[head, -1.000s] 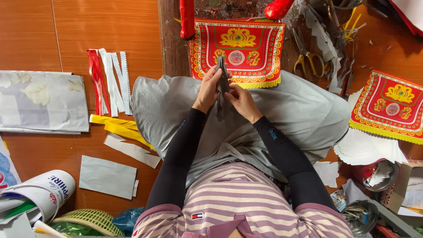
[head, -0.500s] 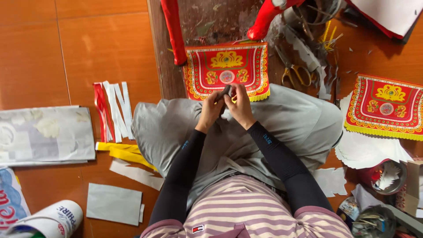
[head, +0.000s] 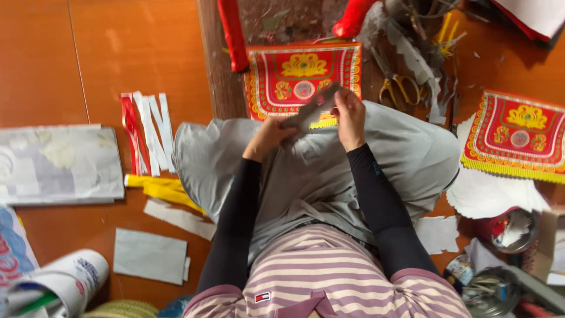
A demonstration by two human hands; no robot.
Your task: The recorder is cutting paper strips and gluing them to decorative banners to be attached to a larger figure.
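Both hands, left hand [head: 268, 138] and right hand [head: 348, 115], pinch a thin grey paper strip [head: 311, 112] mid-frame; it looks light, floppy, easily torn, best held by its ends.

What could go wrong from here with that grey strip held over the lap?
The grey strip is pinched only at its ends by the left hand and right hand, so it may crease or tear. The scissors lie open-handled among the paper scraps nearby; a blind reach there could nick a finger.
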